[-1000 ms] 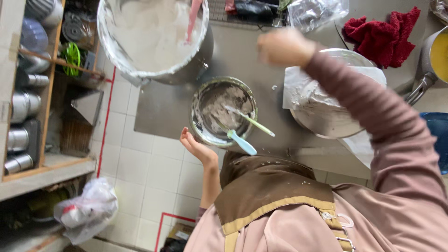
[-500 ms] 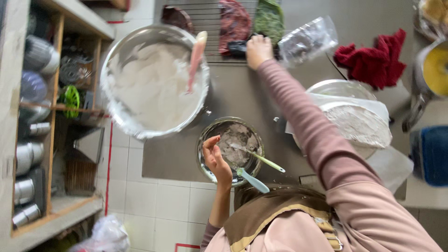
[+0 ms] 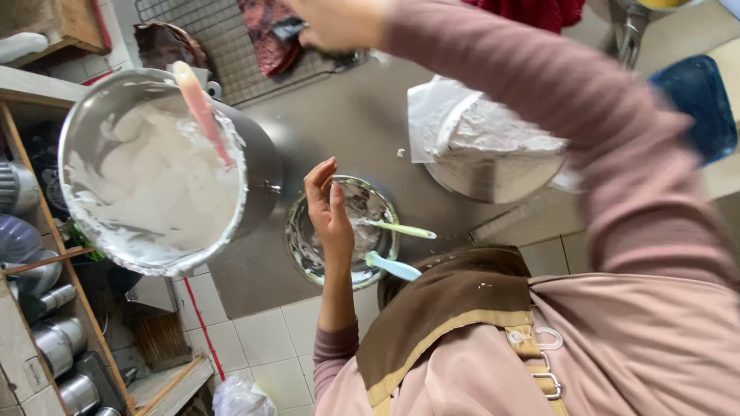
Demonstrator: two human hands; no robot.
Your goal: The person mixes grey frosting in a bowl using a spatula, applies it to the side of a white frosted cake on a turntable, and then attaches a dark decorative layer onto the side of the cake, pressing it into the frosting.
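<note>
Our left hand (image 3: 327, 208) hovered open over the small metal bowl (image 3: 343, 231), palm turned up and fingers loosely spread, holding nothing. The bowl sat on the steel worktop (image 3: 347, 123), near its front edge, smeared inside with pale batter. Two spatulas leaned in it — a pale green one (image 3: 401, 229) and a light blue one (image 3: 393, 267) — both with handles poking out toward our apron (image 3: 447, 308).

Our right hand (image 3: 339, 19) reached far across the top toward the wire rack (image 3: 231, 54), its fingers curled round something dark; the blur kept us from telling what it was or how firmly it was held.

To the left stood the large steel mixing bowl (image 3: 154, 169), thickly coated in white whipped mix, with a pink spatula (image 3: 202, 112) standing in it. A second bowl draped in plastic wrap (image 3: 493, 146) lay to the right.

We judged the small bowl light and rigid but slick — the batter on its rim would make it slide in a wet grip. The clean outer wall looked the better place to take hold, cupped from below, with the loose spatulas steadied so they did not tip out.
</note>
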